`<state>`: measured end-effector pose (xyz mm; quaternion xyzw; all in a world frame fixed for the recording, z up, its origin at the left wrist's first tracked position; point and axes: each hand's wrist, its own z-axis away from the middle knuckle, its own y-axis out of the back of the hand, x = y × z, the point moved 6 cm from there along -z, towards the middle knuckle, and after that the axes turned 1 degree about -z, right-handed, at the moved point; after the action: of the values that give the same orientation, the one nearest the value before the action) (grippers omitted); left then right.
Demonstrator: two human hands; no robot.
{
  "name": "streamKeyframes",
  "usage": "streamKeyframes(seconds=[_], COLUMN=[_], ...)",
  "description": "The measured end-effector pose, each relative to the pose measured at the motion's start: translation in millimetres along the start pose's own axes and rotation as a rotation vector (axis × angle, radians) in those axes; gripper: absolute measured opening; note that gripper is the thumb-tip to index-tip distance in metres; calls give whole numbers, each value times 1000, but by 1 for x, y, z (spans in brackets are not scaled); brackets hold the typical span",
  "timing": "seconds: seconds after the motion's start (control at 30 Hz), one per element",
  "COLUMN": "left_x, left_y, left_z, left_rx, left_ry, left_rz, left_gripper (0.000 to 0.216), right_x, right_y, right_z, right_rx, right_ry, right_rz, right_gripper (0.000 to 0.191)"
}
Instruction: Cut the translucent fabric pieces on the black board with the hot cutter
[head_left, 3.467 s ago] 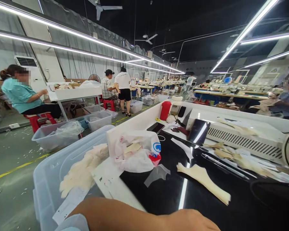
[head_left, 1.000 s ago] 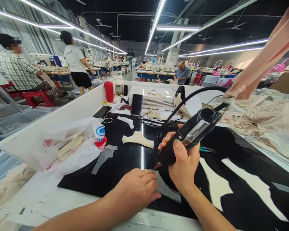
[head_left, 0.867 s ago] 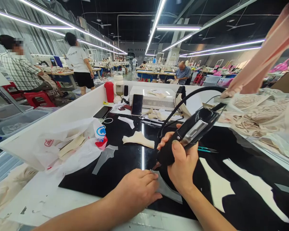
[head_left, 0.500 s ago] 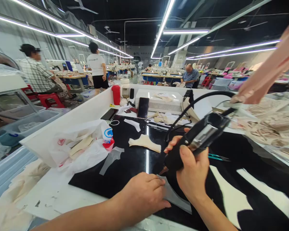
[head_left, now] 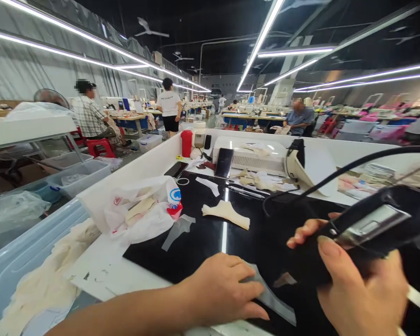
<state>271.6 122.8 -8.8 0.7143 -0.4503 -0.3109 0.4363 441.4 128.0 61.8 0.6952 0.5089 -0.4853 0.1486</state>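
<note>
While my left hand [head_left: 227, 287] rests palm down, fingers slightly spread, on the translucent piece [head_left: 278, 298] at the near edge of the black surface [head_left: 203, 240], my right hand [head_left: 360, 291] grasps the black corded tool [head_left: 378, 219], held toward the right edge. Judged status: handling of this piece is under way; completion cannot be told, since my left hand covers one end. A second translucent piece [head_left: 178, 229] lies apart near the left corner, beside the plastic bag [head_left: 143, 233]. A cream stack [head_left: 227, 213] occupies the middle; a white strip [head_left: 208, 185] lies toward the far edge. Beyond the white side wall [head_left: 136, 172], a seated person [head_left: 91, 114] and a standing person [head_left: 169, 105] are visible under ceiling light strips [head_left: 261, 44].
</note>
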Motion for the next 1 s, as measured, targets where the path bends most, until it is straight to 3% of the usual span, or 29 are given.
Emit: streamKeyframes(seconds=[0.27, 0.53, 0.8, 1.0], left_x=[-2, -2, 0, 9], left_y=[7, 12, 20, 11], left_z=[4, 3, -4, -24], left_rx=[43, 32, 104, 9], left_ry=[21, -4, -36, -64], left_rz=[128, 85, 49, 159], left_gripper=[30, 29, 21, 24], right_x=[-11, -18, -21, -21], right_y=[13, 27, 26, 25], right_z=[11, 11, 12, 19], right_rx=[-107, -81, -75, -97], right_ry=[31, 50, 45, 1], right_rz=[9, 16, -28, -58], right_gripper=[34, 34, 33, 30])
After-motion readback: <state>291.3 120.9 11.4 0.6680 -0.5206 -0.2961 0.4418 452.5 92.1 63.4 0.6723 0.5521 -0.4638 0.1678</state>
